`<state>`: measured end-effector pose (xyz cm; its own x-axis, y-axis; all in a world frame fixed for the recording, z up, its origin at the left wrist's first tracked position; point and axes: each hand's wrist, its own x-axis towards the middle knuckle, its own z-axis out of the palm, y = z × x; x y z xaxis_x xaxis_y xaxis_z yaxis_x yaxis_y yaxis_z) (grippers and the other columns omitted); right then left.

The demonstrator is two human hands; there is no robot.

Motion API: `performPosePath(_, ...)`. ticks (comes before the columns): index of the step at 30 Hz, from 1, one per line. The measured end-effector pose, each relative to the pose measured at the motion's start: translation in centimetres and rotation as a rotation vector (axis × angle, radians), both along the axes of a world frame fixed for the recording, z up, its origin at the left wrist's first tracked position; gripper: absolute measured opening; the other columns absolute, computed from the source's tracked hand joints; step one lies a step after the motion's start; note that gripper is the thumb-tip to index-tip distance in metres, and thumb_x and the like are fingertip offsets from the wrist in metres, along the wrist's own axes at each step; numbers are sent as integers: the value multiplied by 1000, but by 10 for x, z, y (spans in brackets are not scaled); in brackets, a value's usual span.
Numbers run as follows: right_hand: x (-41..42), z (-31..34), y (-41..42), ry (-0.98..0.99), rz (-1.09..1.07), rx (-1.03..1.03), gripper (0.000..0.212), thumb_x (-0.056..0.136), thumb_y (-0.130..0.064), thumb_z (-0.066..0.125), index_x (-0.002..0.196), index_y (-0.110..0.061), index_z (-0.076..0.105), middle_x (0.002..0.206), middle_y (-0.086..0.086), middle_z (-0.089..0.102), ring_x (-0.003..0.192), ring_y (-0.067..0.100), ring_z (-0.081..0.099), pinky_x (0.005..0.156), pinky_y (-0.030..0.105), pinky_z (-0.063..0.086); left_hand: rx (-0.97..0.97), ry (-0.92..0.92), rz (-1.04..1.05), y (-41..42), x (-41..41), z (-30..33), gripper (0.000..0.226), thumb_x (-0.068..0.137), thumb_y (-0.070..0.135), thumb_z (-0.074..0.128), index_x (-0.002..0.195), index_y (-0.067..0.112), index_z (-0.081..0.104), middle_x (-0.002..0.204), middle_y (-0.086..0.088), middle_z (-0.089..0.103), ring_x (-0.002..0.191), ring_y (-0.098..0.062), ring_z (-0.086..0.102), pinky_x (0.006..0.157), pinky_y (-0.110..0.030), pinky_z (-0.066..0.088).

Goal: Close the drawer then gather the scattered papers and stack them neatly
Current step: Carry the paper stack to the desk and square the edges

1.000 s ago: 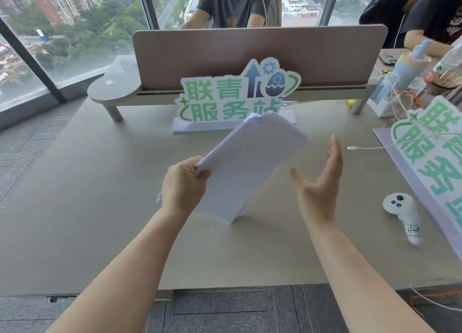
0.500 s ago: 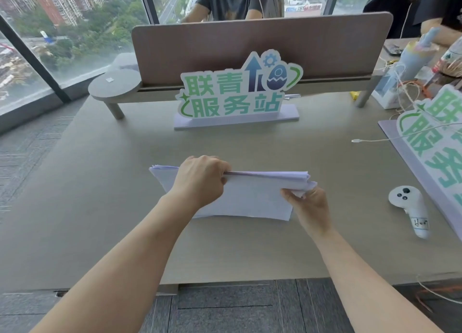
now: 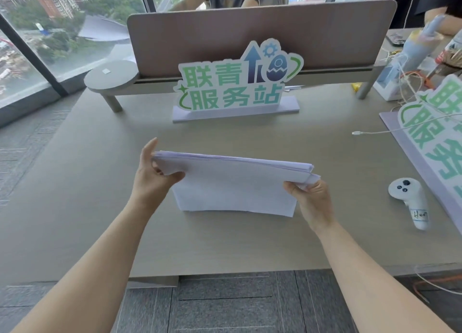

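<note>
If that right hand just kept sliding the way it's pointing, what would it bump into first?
The right hand points inward and slightly away, pinching the right end of the paper stack, so it would push straight into the papers. Past them, roughly in line, is the left hand at the other end. Depth is hard to judge.

Papers (image 3: 235,185) on desk (image 3: 100,182) — sign (image 3: 236,82) behind, controller (image 3: 410,202) right.

The papers (image 3: 235,190) were plain white, the worktop (image 3: 95,182) pale grey-beige. The sign (image 3: 237,82) bore green and teal characters with a dark blue arrow. The controller (image 3: 410,202) was white with black buttons.
</note>
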<state>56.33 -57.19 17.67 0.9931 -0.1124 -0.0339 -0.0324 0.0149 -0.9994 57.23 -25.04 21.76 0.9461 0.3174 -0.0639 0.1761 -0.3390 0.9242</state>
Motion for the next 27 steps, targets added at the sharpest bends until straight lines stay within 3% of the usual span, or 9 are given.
performPosePath(3,-1,0,1,-6,28,18,28,86,8,65,89,-18,75,85,-11,75,84,6,68,71,16,52,-260,61,-20,4,-5,-24,82,66,3,78,137,22,43,114,2,65,103,-14,64,80,-21,48)
performPosePath(7,-1,-1,0,-5,11,30,31,87,11,63,91,-19,71,83,-14,75,81,3,69,70,16,52,-349,110,8,2,-7,-44,50,60,7,77,109,12,68,102,0,75,97,-19,70,78,-26,50)
performPosePath(14,-1,7,2,-56,-50,51,30,89,11,59,88,-18,68,76,-16,74,72,0,68,63,15,50,-400,-13,16,-8,-3,-34,32,59,6,73,90,16,71,79,10,76,73,-6,69,67,-17,52)
performPosePath(17,-1,14,0,-116,-50,77,32,89,13,57,92,-17,65,79,-16,73,76,1,68,67,16,51,-407,-56,-8,-3,-5,-33,37,61,6,74,97,12,71,87,5,76,80,-10,69,75,-22,52)
performPosePath(19,-3,12,1,-127,-20,63,25,86,9,60,93,-14,63,84,-14,71,84,4,66,73,18,49,-375,-15,-59,0,-11,-39,52,57,15,79,108,17,68,95,3,73,89,-13,66,82,-27,49)
performPosePath(21,-7,4,2,-118,5,36,18,80,-1,61,98,-7,62,98,1,67,95,13,60,82,25,44,-351,36,-88,-2,-20,-46,64,50,28,80,111,26,65,90,14,71,88,-9,62,82,-23,45)
performPosePath(23,-7,3,3,-102,-2,69,30,78,-7,62,108,-10,59,112,20,62,103,18,59,86,22,44,-362,39,-81,-6,-24,-49,70,48,34,79,116,28,62,91,14,70,91,-7,62,80,-20,44)
performPosePath(25,-7,6,5,-109,-38,72,40,80,-13,64,119,-14,53,117,21,61,107,19,59,85,15,45,-405,32,-53,-9,-23,-49,72,48,34,81,118,27,62,102,7,69,96,-9,62,79,-17,45)
performPosePath(27,-5,8,7,-161,-72,52,48,84,-21,65,129,-14,47,118,17,64,113,21,58,90,17,44,-431,19,-42,-12,-21,-46,72,49,33,81,118,28,62,105,4,68,97,-10,62,80,-18,45)
